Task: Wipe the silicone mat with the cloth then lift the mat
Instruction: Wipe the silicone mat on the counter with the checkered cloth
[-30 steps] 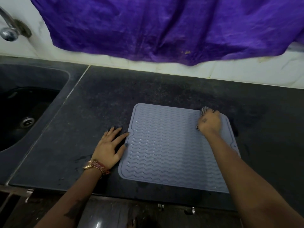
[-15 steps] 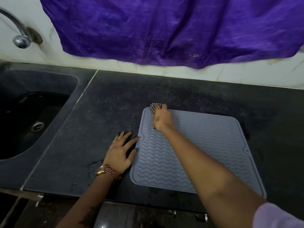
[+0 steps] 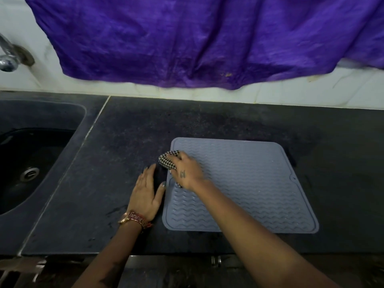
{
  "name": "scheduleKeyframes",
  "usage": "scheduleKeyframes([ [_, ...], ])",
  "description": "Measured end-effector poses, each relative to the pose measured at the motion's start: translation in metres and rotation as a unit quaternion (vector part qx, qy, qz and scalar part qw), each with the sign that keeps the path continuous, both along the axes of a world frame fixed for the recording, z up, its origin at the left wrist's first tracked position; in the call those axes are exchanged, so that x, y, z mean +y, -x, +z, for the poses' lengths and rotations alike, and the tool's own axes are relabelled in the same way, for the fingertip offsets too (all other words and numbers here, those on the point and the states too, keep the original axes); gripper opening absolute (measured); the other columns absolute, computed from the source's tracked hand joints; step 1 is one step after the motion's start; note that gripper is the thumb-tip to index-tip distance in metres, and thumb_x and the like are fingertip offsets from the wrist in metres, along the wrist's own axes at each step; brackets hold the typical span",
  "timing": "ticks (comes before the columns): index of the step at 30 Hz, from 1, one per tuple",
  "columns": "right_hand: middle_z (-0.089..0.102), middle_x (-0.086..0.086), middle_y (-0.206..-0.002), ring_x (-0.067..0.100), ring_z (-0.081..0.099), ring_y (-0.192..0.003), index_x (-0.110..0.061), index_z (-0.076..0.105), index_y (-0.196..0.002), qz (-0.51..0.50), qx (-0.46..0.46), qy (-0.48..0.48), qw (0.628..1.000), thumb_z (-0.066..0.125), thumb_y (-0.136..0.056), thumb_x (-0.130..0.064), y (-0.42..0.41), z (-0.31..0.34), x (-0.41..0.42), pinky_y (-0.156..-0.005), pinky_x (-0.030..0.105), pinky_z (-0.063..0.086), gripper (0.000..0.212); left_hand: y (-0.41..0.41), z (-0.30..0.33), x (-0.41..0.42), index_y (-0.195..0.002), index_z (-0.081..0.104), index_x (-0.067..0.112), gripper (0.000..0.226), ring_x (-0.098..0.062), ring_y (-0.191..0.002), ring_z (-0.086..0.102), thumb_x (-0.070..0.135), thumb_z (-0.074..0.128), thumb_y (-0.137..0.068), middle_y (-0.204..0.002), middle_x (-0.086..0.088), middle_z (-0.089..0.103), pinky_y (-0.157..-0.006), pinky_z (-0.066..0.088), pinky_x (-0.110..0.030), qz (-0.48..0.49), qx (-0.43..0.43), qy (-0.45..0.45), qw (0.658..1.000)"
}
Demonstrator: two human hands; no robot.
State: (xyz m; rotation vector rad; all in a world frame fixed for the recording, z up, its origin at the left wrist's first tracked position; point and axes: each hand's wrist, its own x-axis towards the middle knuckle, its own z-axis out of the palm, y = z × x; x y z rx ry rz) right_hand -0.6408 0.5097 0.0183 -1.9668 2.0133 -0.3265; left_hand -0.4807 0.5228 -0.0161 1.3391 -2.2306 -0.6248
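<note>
1. The mat (image 3: pixel 245 183), grey-blue with wavy ridges, lies flat on the dark surface (image 3: pixel 124 142), to the right of the sink (image 3: pixel 31 163) and well apart from it.
2. The right hand (image 3: pixel 187 171) rests on the mat's left edge, about halfway along that side, with the forearm crossing the mat's near left part.
3. This hand's fingers (image 3: pixel 178 155) are curled over a bunched black-and-white checked cloth (image 3: pixel 167 162), gripping it and pressing it down; the cloth sits partly on the mat's left rim and partly over the bare surface just beside it.
4. The left hand (image 3: pixel 147 190) lies palm down on the surface just left of the mat. Its fingers are straight and held close together, pointing away from the person, while the thumb (image 3: pixel 161 189) is spread out toward the mat, its tip at the mat's left edge.
5. A bracelet (image 3: pixel 135 219) circles the left wrist.
6. A purple sheet (image 3: pixel 207 38) hangs over the white wall behind the surface, and a metal tap (image 3: pixel 8 57) shows at the far left above the sink.
</note>
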Motion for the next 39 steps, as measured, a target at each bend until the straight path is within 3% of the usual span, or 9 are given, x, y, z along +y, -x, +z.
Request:
scheduleKeyframes([
  [10,0.039,0.013,-0.135,0.035,0.048,-0.114,-0.023,0.036,-0.141,-0.013,-0.030,0.010,0.999,0.052,-0.091,-0.024,-0.023,0.003,0.064,-0.095,0.042,0.043,0.052,-0.007,-0.001,0.000,-0.146,0.023,0.013,0.079,-0.026,-0.139,0.027,0.061,0.020,-0.083,-0.150,-0.011,0.031,-0.114,0.024,-0.047,0.016,0.105,-0.030,0.994],
  [23,0.046,0.008,-0.126,0.027,0.046,-0.113,-0.029,0.043,-0.137,0.052,-0.071,0.012,0.996,0.057,-0.088,-0.027,-0.026,0.001,0.111,-0.092,0.036,0.040,0.052,-0.010,-0.003,0.001,-0.142,0.033,0.021,0.076,-0.021,-0.137,0.032,0.065,0.026,-0.080,-0.148,-0.006,0.035,-0.113,0.026,-0.045,0.034,0.219,-0.078,0.972],
  [27,0.048,0.006,-0.118,0.024,0.047,-0.108,-0.031,0.046,-0.135,0.087,-0.076,-0.001,0.993,0.057,-0.088,-0.026,-0.018,0.005,0.119,-0.087,0.036,0.040,0.048,-0.011,-0.004,0.001,-0.140,0.037,0.019,0.076,-0.022,-0.137,0.031,0.064,0.027,-0.080,-0.147,-0.007,0.037,-0.113,0.026,-0.045,0.026,0.193,-0.069,0.978],
  [32,0.048,0.002,-0.120,0.022,0.048,-0.109,-0.036,0.049,-0.132,0.089,-0.055,0.009,0.994,0.056,-0.089,-0.024,-0.006,0.003,0.131,-0.086,0.036,0.042,0.045,-0.010,-0.008,-0.001,-0.140,0.039,0.018,0.067,-0.023,-0.141,0.022,0.053,0.031,-0.084,-0.147,-0.008,0.037,-0.115,0.021,-0.045,-0.016,0.086,-0.027,0.996],
  [39,0.050,0.002,-0.114,0.018,0.048,-0.103,-0.039,0.047,-0.133,0.033,-0.048,0.036,0.998,0.054,-0.090,-0.025,0.042,0.002,0.161,-0.082,0.029,0.040,0.045,-0.007,-0.007,0.000,-0.130,0.054,0.022,0.076,-0.026,-0.141,0.023,0.065,0.026,-0.075,-0.146,-0.008,0.040,-0.117,0.015,-0.042,-0.053,-0.021,0.020,0.998],
])
